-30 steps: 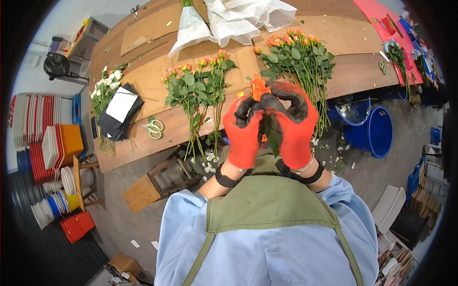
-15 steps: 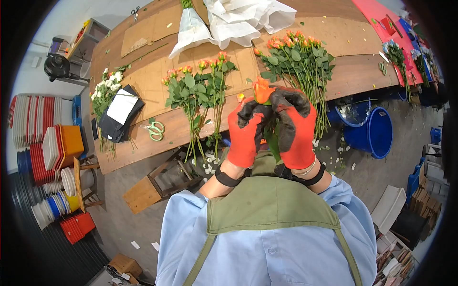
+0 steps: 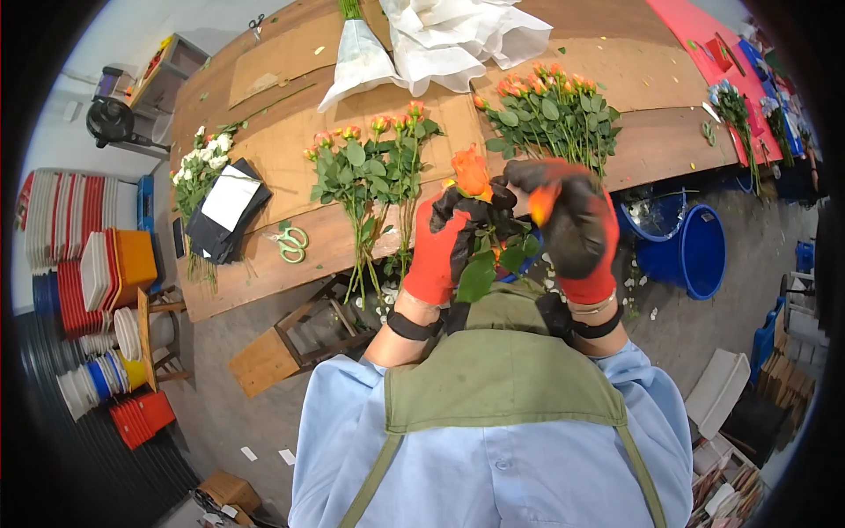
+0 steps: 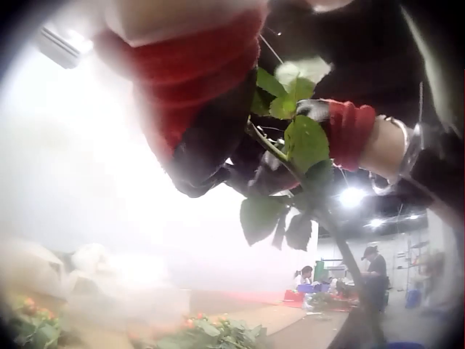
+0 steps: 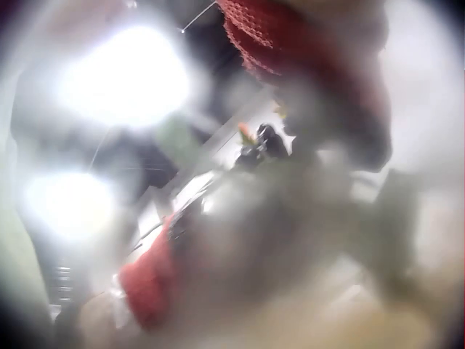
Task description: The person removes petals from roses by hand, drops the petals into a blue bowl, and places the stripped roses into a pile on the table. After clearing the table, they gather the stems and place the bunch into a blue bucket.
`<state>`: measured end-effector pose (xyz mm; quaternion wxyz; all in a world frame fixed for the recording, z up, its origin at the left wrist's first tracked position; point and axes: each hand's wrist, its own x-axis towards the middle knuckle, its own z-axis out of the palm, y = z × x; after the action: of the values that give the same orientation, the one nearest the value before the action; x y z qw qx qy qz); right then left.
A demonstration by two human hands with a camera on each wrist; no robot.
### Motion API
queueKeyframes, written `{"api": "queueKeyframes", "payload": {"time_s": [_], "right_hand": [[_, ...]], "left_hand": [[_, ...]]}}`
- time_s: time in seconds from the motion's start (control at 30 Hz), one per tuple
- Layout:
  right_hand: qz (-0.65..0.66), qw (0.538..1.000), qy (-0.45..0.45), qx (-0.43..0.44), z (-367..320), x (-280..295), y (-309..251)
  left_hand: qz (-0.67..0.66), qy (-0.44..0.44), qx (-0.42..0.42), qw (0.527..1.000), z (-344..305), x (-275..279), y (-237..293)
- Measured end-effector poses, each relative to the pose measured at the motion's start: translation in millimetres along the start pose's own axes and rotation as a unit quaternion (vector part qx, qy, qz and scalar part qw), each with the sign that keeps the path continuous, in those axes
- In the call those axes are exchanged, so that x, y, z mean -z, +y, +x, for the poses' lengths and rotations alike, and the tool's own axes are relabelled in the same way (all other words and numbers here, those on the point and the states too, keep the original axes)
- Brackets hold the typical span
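An orange rose (image 3: pixel 472 172) stands upright in my left hand (image 3: pixel 438 242), whose gloved fingers grip it just below the bloom. Its green leaves (image 3: pixel 477 276) hang beneath that hand, and the stem (image 4: pixel 345 251) slants down in the left wrist view. To the right of the bloom, my right hand (image 3: pixel 583 231) pinches an orange-yellow petal (image 3: pixel 543 204), apart from the flower. Both gloves are red with dark palms and fingers. The right wrist view is badly blurred, with the right glove (image 5: pixel 312 58) at the top and the left glove (image 5: pixel 150 280) lower left.
Orange roses lie on the table in a left bunch (image 3: pixel 356 163) and a right bunch (image 3: pixel 554 110). Green-handled scissors (image 3: pixel 290 245), white flowers (image 3: pixel 201 163) and white wrapping (image 3: pixel 449 40) are also there. Blue buckets (image 3: pixel 702 251) stand at right, a wooden stool (image 3: pixel 273 356) below the table.
My right hand has moved away from the bloom to the right and now holds a petal. My left hand still grips the rose, and more of its leaves show between the hands.
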<state>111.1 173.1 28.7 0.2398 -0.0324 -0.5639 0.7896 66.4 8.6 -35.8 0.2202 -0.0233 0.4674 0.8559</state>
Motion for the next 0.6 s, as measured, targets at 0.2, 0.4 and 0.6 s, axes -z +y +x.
{"api": "queueKeyframes", "payload": {"time_s": [0.2, 0.4, 0.6], "right_hand": [[-0.103, 0.992, -0.017, 0.07, 0.2, -4.2, -22.5], [-0.289, 0.94, -0.093, 0.156, 6.0, -20.1, -28.8], [-0.346, 0.921, -0.039, 0.175, 3.7, -23.6, -19.4]], "left_hand": [[0.076, 0.038, 0.008, 0.996, -8.4, -10.5, 16.8], [0.113, -0.023, -0.009, 0.993, -7.1, -8.3, 13.7], [0.1, -0.049, -0.069, 0.991, -5.1, -7.4, 7.4]]}}
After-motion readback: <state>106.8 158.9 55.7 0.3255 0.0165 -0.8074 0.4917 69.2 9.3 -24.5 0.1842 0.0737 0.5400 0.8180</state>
